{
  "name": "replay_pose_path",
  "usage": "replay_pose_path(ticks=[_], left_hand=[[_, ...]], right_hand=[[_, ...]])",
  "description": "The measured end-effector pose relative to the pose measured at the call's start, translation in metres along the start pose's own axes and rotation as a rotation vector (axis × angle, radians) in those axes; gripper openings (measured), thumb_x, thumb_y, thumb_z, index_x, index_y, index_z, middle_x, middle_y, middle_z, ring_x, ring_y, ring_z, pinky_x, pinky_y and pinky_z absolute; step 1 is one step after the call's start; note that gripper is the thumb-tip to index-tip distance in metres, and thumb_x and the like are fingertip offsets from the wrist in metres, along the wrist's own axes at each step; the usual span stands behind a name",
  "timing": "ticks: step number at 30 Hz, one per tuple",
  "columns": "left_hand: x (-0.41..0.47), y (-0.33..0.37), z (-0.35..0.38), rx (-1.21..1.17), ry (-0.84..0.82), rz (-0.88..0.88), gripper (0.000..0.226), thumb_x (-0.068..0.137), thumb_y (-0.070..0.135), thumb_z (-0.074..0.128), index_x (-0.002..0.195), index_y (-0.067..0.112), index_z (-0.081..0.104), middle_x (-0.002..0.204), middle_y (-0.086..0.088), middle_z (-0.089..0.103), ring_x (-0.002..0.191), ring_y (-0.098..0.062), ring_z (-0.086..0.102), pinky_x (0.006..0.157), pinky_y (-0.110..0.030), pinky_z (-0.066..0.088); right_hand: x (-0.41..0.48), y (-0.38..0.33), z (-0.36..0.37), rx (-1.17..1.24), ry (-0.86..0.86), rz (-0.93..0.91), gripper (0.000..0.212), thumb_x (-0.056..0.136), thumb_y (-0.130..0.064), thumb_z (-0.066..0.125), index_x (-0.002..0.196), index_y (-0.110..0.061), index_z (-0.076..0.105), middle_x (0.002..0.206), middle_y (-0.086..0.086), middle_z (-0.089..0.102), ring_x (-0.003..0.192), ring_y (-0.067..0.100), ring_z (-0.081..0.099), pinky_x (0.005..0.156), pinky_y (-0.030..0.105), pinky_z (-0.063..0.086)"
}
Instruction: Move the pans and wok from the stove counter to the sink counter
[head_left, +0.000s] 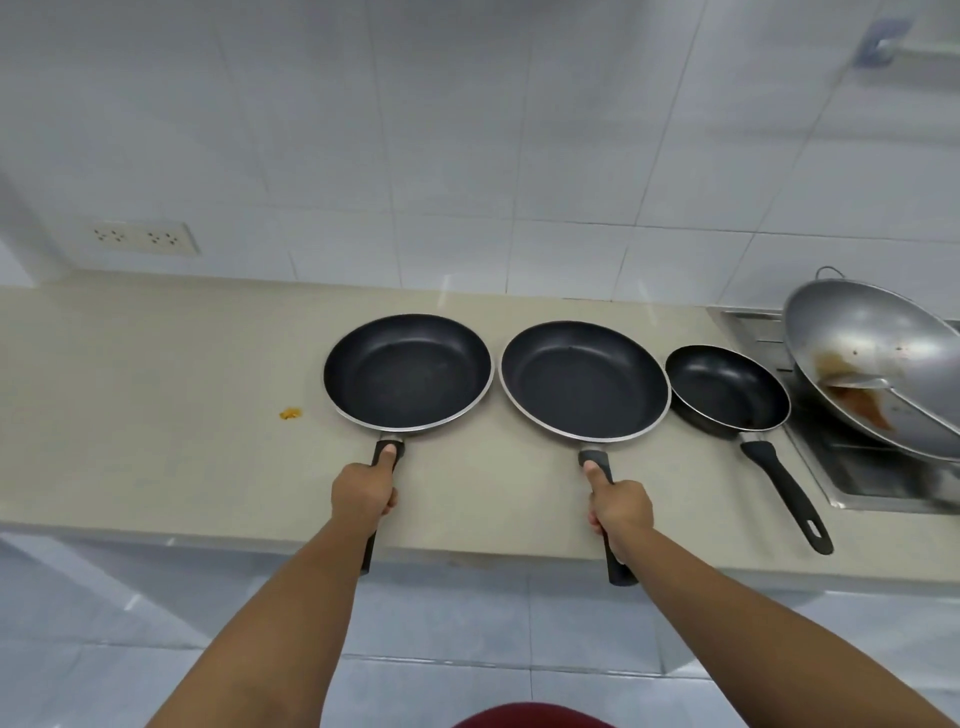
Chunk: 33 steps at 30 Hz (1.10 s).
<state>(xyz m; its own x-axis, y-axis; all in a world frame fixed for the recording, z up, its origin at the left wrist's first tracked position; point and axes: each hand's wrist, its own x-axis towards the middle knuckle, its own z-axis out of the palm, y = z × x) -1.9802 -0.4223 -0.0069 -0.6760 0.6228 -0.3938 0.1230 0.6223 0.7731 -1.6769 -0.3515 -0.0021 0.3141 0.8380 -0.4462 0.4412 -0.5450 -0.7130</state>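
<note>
Head view: left hand (363, 491) and right hand (621, 506) each grip closed around a pan handle, left pan (408, 371), middle pan (584, 382).

There are no words, numbers, or brand names to read here. The pans, the wok, the wall, and the bench show no writing or labels at all.

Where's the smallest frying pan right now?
The smallest frying pan sits untouched on the counter, right of the pan the right hand grips and left of the tilted wok in the sink.
</note>
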Motion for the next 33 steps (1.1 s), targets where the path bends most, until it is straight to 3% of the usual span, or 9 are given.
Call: replay_pose_path(ticks=[5, 11, 15, 18, 23, 29, 31, 33], left_hand=[[0.002, 0.003, 0.002, 0.012, -0.019, -0.010, 0.063, 0.096, 0.055, 0.048, 0.060, 0.005, 0.063, 0.051, -0.005, 0.064, 0.048, -0.021, 0.058, 0.060, -0.030, 0.046], [0.004, 0.005, 0.003, 0.038, -0.044, -0.027, 0.061, 0.097, 0.055, 0.044, 0.067, 0.005, 0.063, 0.054, -0.006, 0.064, 0.049, -0.022, 0.057, 0.069, -0.034, 0.051], [0.002, 0.007, 0.003, 0.087, -0.038, -0.043, 0.062, 0.097, 0.058, 0.042, 0.067, 0.007, 0.061, 0.053, -0.005, 0.063, 0.050, -0.023, 0.057, 0.066, -0.033, 0.050], [0.001, 0.009, 0.003, 0.133, -0.031, -0.063, 0.063, 0.097, 0.060, 0.040, 0.067, 0.008, 0.060, 0.057, -0.007, 0.064, 0.055, -0.025, 0.059, 0.072, -0.036, 0.053], [0.002, 0.009, 0.005, 0.144, -0.027, -0.066, 0.064, 0.097, 0.060, 0.039, 0.078, 0.004, 0.064, 0.063, -0.009, 0.066, 0.059, -0.026, 0.061, 0.078, -0.039, 0.055], [-0.012, 0.017, 0.006, 0.315, 0.050, -0.009, 0.064, 0.101, 0.054, 0.035, 0.109, -0.002, 0.064, 0.103, -0.020, 0.071, 0.095, -0.036, 0.066, 0.081, -0.040, 0.050], [-0.023, 0.024, 0.011, 0.368, 0.129, 0.035, 0.051, 0.103, 0.045, 0.038, 0.118, -0.001, 0.055, 0.115, -0.020, 0.065, 0.105, -0.037, 0.062, 0.081, -0.040, 0.046], [-0.038, 0.037, 0.018, 0.416, 0.188, 0.060, 0.045, 0.102, 0.038, 0.042, 0.128, 0.001, 0.047, 0.127, -0.019, 0.058, 0.118, -0.037, 0.055, 0.090, -0.044, 0.044]], right_hand=[[0.002, -0.007, -0.001, -0.006, -0.040, -0.005, 0.055, 0.092, -0.053, 0.053, 0.078, -0.001, 0.063, 0.056, 0.010, 0.063, 0.045, 0.024, 0.054, 0.054, 0.030, 0.045], [0.002, -0.013, 0.002, -0.110, -0.028, -0.115, 0.053, 0.096, -0.048, 0.049, 0.095, 0.003, 0.063, 0.082, 0.020, 0.073, 0.064, 0.034, 0.067, 0.070, 0.040, 0.055], [0.005, -0.016, 0.000, -0.099, -0.039, -0.123, 0.052, 0.095, -0.047, 0.052, 0.092, 0.004, 0.064, 0.078, 0.018, 0.071, 0.068, 0.037, 0.070, 0.077, 0.047, 0.060], [0.006, -0.018, -0.001, -0.100, -0.034, -0.112, 0.051, 0.095, -0.047, 0.053, 0.093, 0.003, 0.064, 0.083, 0.020, 0.072, 0.073, 0.038, 0.071, 0.077, 0.048, 0.060], [0.009, -0.017, -0.002, -0.086, -0.036, -0.102, 0.050, 0.095, -0.046, 0.054, 0.092, 0.003, 0.064, 0.079, 0.020, 0.072, 0.062, 0.034, 0.065, 0.078, 0.049, 0.060], [0.009, -0.015, -0.005, -0.074, -0.072, -0.103, 0.049, 0.096, -0.045, 0.052, 0.090, 0.001, 0.064, 0.064, 0.012, 0.067, 0.056, 0.030, 0.063, 0.079, 0.050, 0.060], [0.009, -0.015, -0.009, -0.060, -0.101, -0.117, 0.047, 0.097, -0.044, 0.050, 0.092, 0.000, 0.064, 0.070, 0.013, 0.069, 0.061, 0.030, 0.065, 0.080, 0.049, 0.060], [0.006, -0.018, -0.017, -0.091, -0.114, -0.146, 0.046, 0.099, -0.041, 0.046, 0.103, 0.000, 0.066, 0.093, 0.017, 0.073, 0.080, 0.033, 0.067, 0.085, 0.042, 0.056]])
